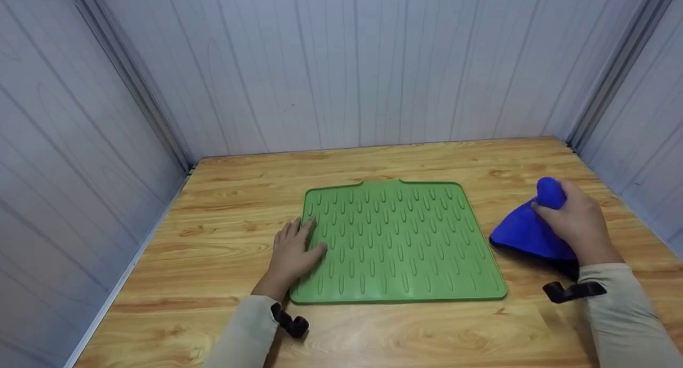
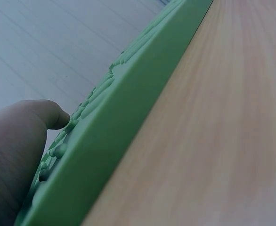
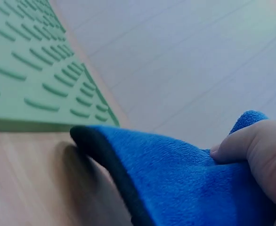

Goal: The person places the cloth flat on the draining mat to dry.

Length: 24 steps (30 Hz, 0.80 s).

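Note:
A green ridged drying mat (image 1: 395, 240) lies flat on the wooden table. On its left edge rests my left hand (image 1: 292, 250), fingers spread and fairly straight; in the left wrist view the thumb (image 2: 51, 114) lies over the raised ridges. Off the mat's right side, my right hand (image 1: 579, 218) grips a blue cloth (image 1: 531, 232) with dark edging, a bunched end poking out above the fingers. The cloth hangs down beside the mat, and in the right wrist view its dark corner (image 3: 88, 139) overlaps the mat's near edge.
The wooden table (image 1: 213, 261) runs back to a pale panelled wall (image 1: 341, 69), with side walls at left and right. Black straps (image 1: 291, 321) sit on both sleeves at the wrists. The mat has a notched tab at its far edge.

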Motion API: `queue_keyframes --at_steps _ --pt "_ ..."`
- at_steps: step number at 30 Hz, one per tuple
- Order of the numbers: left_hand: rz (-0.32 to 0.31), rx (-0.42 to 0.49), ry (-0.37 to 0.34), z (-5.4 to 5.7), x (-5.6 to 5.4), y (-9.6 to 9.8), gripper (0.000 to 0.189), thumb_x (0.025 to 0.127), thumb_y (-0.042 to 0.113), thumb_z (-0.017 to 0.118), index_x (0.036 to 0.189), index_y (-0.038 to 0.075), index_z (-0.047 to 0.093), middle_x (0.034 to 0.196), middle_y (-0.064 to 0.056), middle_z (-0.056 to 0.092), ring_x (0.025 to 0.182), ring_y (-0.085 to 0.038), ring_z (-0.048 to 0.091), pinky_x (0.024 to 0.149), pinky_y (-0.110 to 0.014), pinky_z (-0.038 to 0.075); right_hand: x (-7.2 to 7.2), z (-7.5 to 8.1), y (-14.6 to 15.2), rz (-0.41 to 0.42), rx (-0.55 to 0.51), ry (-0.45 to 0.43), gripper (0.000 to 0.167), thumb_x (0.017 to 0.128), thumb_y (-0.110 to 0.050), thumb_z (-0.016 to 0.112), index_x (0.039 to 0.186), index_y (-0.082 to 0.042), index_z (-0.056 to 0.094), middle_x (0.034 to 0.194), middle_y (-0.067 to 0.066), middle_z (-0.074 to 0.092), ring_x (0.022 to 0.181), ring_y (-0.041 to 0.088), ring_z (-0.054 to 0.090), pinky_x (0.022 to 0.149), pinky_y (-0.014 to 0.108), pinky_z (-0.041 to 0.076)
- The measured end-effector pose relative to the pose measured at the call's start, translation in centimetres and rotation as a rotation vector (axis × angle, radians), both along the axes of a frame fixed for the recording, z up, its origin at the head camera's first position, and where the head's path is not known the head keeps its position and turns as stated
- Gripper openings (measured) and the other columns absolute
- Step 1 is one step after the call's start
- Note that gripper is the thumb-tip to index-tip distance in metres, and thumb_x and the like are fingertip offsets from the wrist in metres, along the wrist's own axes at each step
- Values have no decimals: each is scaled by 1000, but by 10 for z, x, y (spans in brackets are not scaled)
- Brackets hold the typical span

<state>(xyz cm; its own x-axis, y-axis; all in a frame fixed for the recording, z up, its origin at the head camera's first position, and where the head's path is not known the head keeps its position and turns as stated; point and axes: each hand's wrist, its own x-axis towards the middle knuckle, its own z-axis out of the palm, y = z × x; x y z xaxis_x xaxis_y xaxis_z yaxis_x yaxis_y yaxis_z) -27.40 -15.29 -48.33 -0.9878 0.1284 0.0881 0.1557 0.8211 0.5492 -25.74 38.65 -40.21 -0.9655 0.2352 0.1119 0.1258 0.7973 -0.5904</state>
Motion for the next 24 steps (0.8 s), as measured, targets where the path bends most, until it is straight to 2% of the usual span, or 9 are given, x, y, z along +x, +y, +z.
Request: queue_keyframes --at_steps 8,12,24 --pt "-5 -8 -13 1 3 1 73 95 46 59 159 17 36 164 -21 23 152 -42 12 121 -57 5 5 8 -4 -10 -19 -11 87 97 -47 62 155 6 26 142 43 39 124 63 42 94 74 39" --pt "-2 -4 -17 3 3 1 72 96 45 59 158 17 37 165 -20 22 153 -41 10 122 -55 4 8 13 -9 -23 -22 20 87 97 -48 63 156 4 27 143 42 40 125 62 43 95 74 39" --pt "-11 -12 -30 3 3 0 71 96 46 58 157 14 39 164 -22 23 153 -43 11 122 -56 4 12 25 -28 39 -22 131 80 96 -45 66 153 1 35 141 39 45 125 61 45 96 75 37"
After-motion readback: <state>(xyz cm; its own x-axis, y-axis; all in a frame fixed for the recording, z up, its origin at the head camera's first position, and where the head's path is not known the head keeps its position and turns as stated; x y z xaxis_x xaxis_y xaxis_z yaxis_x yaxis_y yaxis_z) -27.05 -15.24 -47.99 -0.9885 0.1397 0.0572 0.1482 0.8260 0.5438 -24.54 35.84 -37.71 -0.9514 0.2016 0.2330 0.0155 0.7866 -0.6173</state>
